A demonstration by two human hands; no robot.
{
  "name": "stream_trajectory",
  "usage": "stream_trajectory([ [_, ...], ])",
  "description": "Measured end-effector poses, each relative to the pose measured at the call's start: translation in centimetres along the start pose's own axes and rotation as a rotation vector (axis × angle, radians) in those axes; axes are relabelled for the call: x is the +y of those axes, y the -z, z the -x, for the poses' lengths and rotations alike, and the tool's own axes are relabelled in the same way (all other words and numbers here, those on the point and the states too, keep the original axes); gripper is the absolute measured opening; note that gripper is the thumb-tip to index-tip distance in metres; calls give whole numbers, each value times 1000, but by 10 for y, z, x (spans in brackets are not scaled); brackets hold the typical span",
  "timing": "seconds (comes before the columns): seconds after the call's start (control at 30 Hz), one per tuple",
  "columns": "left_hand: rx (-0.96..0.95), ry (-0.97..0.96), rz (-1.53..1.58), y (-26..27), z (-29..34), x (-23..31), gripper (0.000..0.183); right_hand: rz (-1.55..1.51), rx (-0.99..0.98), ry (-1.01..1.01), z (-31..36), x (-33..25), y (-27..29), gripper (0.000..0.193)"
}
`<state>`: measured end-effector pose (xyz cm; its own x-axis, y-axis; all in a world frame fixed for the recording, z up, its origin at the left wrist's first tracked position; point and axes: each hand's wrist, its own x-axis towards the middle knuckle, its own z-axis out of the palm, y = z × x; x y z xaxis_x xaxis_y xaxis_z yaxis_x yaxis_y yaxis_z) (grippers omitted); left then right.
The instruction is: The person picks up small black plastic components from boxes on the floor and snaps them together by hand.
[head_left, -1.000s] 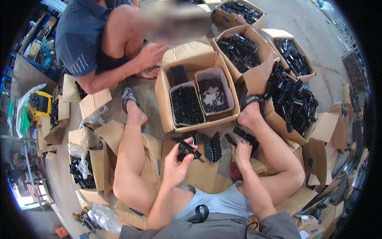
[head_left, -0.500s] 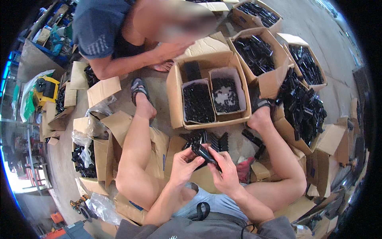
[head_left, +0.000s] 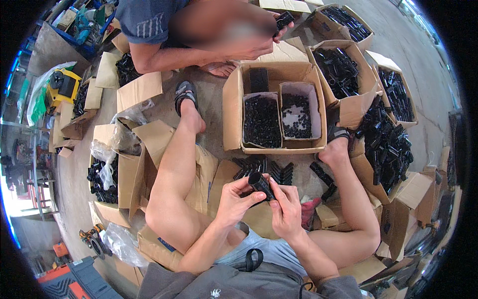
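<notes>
Between my knees, both hands hold a short black plastic tube (head_left: 260, 185), tilted with its round open mouth toward the upper left. My left hand (head_left: 234, 203) grips it from the left, near that mouth. Fingers of my right hand (head_left: 287, 210) close around its lower right end, hiding that part. Just beyond my hands, several black angled parts (head_left: 282, 173) lie in rows. Farther out stands a cardboard box (head_left: 233, 112) with two inner trays of small black pieces (head_left: 262, 119); the right tray (head_left: 297, 110) shows part of its pale bottom.
A co-worker's hand (head_left: 284, 31) holds another black part (head_left: 284, 21) at the top. Boxes heaped with black parts (head_left: 386, 144) stand at the right. An open box (head_left: 130, 174) with plastic film (head_left: 104, 164) is left of my leg. A yellow machine (head_left: 63, 85) sits farther left.
The tube has turned so its open mouth shows more. My view has shifted, moving the boxes rightward in it. The co-worker's hand now shows a black part raised at the top.
</notes>
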<state>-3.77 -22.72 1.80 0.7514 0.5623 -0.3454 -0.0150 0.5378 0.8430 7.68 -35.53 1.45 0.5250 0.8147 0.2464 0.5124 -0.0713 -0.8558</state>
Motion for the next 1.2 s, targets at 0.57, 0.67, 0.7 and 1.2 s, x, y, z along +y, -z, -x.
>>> stream_trajectory([
  [0.57,250,-389,-516,9,8,18,31,367,-69,-13,-124,113,-27,17],
  [0.67,263,-362,-513,12,7,16,31,758,-353,127,-148,133,-50,12],
  [0.7,263,-355,-513,12,7,14,31,853,-430,132,-149,137,-58,10],
  [1.2,266,-226,-407,16,10,7,25,552,-364,145,-164,135,-51,7],
])
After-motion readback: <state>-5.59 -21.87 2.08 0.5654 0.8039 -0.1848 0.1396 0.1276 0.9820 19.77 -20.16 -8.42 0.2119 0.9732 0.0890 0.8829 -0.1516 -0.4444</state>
